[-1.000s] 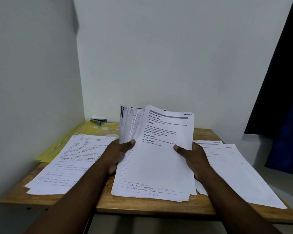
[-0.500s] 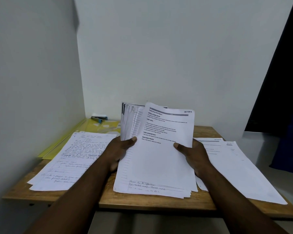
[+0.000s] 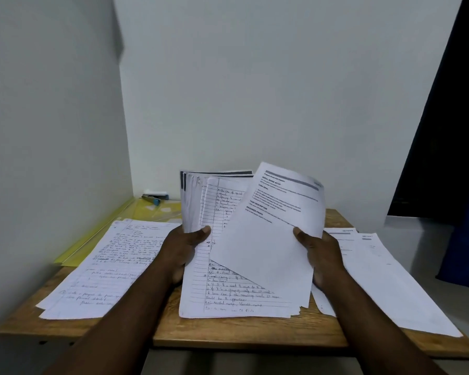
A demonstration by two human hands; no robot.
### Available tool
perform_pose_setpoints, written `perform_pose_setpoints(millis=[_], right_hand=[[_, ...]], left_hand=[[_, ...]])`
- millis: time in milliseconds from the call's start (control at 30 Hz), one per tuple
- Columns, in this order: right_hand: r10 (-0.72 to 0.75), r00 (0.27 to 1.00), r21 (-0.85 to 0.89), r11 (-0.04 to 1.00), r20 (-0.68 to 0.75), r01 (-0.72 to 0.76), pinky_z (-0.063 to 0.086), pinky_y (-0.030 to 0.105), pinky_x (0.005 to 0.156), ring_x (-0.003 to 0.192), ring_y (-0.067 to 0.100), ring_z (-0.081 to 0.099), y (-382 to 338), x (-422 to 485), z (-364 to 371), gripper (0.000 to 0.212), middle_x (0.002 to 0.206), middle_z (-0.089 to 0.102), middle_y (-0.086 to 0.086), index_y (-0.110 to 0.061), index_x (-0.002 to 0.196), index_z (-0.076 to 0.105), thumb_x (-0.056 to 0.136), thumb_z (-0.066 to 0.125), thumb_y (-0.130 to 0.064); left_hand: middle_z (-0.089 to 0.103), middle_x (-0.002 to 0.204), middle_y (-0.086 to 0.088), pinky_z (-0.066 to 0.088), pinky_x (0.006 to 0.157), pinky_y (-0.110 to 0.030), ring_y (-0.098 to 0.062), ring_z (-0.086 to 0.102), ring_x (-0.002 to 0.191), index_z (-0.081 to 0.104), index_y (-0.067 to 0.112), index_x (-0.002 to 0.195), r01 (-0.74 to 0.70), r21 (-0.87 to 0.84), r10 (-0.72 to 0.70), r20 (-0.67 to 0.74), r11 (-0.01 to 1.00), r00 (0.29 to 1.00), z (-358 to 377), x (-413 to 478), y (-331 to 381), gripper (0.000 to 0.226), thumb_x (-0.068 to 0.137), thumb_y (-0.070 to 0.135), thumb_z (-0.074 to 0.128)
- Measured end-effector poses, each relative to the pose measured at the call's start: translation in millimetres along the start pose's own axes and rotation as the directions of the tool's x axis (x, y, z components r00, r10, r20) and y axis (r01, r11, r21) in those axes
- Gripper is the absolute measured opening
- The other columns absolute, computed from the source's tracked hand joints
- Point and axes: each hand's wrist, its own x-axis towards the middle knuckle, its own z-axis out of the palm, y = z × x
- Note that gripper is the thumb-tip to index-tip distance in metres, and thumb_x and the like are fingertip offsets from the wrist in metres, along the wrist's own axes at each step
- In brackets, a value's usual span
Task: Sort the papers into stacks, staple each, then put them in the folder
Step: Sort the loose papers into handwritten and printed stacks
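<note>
clamping fanned bundle (image 3: 228, 293) in left grip (image 3: 183, 247), fingers hidden behind. pinching tilted printed sheet (image 3: 268, 239) in right grip (image 3: 320, 253), text blurred. bare tabletop (image 3: 228, 331) along near edge.

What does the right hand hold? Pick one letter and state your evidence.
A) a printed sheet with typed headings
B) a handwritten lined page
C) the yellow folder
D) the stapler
A: the right hand pinches the printed sheet, its typed headings visible, angled off the paper bundle that the left hand grips; that bundle's top page is handwritten.
</note>
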Motion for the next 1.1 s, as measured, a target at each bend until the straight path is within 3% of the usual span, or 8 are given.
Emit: perform_pose_setpoints(millis=[133, 333, 500, 633, 767, 867, 1000, 1100], right_hand=[[-0.014, 0.998, -0.055, 0.998, 0.068, 0.018, 0.062, 0.043, 0.083, 0.097, 0.03, 0.077, 2.2, -3.4, 2.1, 0.029, 0.106, 0.081, 0.005, -0.013, 0.114, 0.076, 0.087, 0.084, -0.014], [-0.056, 0.996, -0.101, 0.993, 0.069, 0.063, 0.062, 0.04, 0.083, 0.097, 0.027, 0.078, 3.0, -3.4, 2.4, 0.028, 0.105, 0.082, 0.001, -0.015, 0.114, 0.076, 0.087, 0.085, -0.018], [-0.047, 0.997, -0.039, 0.998, 0.057, 0.05, 0.062, 0.042, 0.087, 0.099, 0.026, 0.077, 0.4, -4.0, 5.7, 0.026, 0.111, 0.081, 0.003, -0.014, 0.119, 0.076, 0.094, 0.078, -0.02], [-0.09, 0.992, -0.077, 0.992, 0.091, 0.097, 0.062, 0.035, 0.081, 0.099, 0.021, 0.078, 1.3, -8.5, 9.2, 0.025, 0.11, 0.081, 0.002, -0.012, 0.119, 0.076, 0.094, 0.078, -0.018], [-0.09, 0.995, -0.098, 0.991, 0.043, 0.094, 0.062, 0.042, 0.091, 0.099, 0.023, 0.078, 3.3, -6.9, 8.8, 0.023, 0.107, 0.081, 0.001, -0.013, 0.114, 0.077, 0.093, 0.08, -0.021], [-0.115, 0.993, -0.124, 0.986, -0.008, 0.113, 0.064, 0.036, 0.081, 0.093, 0.021, 0.079, -12.7, -2.5, -2.3, 0.018, 0.103, 0.082, 0.001, -0.013, 0.11, 0.078, 0.094, 0.079, -0.02], [-0.147, 0.989, -0.291, 0.947, -0.021, 0.135, 0.064, 0.043, 0.086, 0.094, 0.028, 0.078, -58.6, 23.0, -58.9, 0.023, 0.105, 0.081, 0.007, -0.01, 0.111, 0.077, 0.091, 0.082, -0.021], [-0.097, 0.995, -0.474, 0.878, -0.03, 0.071, 0.061, 0.031, 0.07, 0.085, 0.027, 0.077, -72.5, 30.1, -111.4, 0.023, 0.102, 0.08, 0.01, -0.008, 0.108, 0.076, 0.091, 0.082, -0.023]], left_hand=[[0.078, 0.116, -0.02, 0.06, 0.092, -0.055, -0.041, 0.076, 0.105, 0.067, 0.005, 0.132, 0.012, -0.024, -0.012, -0.015, 1.0, 1.0, -0.5, 0.3, 0.2, 0.04, 0.094, 0.011, 0.076], [0.078, 0.115, -0.021, 0.063, 0.082, -0.05, -0.041, 0.076, 0.104, 0.067, 0.005, 0.13, 0.015, -0.011, -0.015, -0.023, 1.0, 1.0, 1.3, -4.7, 1.8, 0.037, 0.094, 0.012, 0.076], [0.079, 0.113, -0.019, 0.063, 0.083, -0.05, -0.04, 0.077, 0.102, 0.068, 0.006, 0.13, -0.014, 0.007, 0.014, -0.042, 1.0, 0.999, -0.9, -4.2, 2.9, 0.038, 0.094, 0.014, 0.077], [0.078, 0.114, -0.019, 0.057, 0.095, -0.065, -0.043, 0.075, 0.105, 0.067, 0.009, 0.132, -0.037, 0.011, 0.038, -0.062, 0.999, 0.997, -3.6, -0.2, 0.0, 0.045, 0.09, 0.018, 0.081], [0.079, 0.113, -0.019, 0.058, 0.095, -0.061, -0.043, 0.075, 0.105, 0.068, 0.009, 0.129, -0.039, 0.009, 0.04, -0.059, 0.999, 0.997, -0.4, -1.6, -0.5, 0.039, 0.092, 0.015, 0.078], [0.079, 0.11, -0.019, 0.058, 0.094, -0.062, -0.043, 0.075, 0.103, 0.069, 0.009, 0.125, -0.033, 0.007, 0.033, -0.075, 0.999, 0.997, 0.4, -3.3, 0.1, 0.033, 0.093, 0.013, 0.077], [0.079, 0.11, -0.019, 0.057, 0.096, -0.063, -0.043, 0.075, 0.103, 0.069, 0.009, 0.126, -0.043, 0.035, 0.046, -0.076, 0.998, 0.996, 2.0, -5.1, 1.2, 0.032, 0.095, 0.014, 0.076], [0.079, 0.112, -0.019, 0.056, 0.097, -0.065, -0.043, 0.075, 0.105, 0.069, 0.009, 0.128, -0.054, 0.045, 0.057, -0.071, 0.998, 0.996, 2.6, -4.4, 0.6, 0.036, 0.094, 0.015, 0.077]])
